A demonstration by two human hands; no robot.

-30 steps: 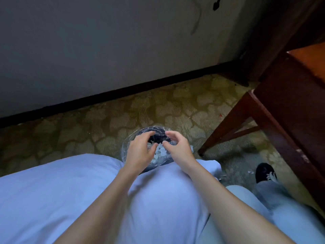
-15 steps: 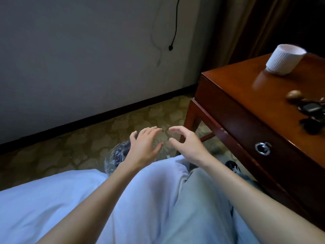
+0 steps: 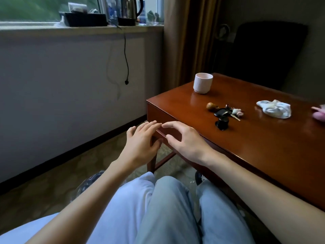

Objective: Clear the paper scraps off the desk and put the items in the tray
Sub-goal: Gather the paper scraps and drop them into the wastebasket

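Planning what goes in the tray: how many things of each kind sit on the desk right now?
Cup: 1
Key bunch, charms included: 1
Crumpled white cloth: 1
Pink item, cut off at the frame edge: 1
Total: 4

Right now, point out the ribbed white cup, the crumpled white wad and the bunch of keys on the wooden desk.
Ribbed white cup (image 3: pixel 202 84): head view, middle of its side.
Crumpled white wad (image 3: pixel 275 108): head view, centre of its folds.
Bunch of keys (image 3: pixel 222 112): head view, on the black fob.
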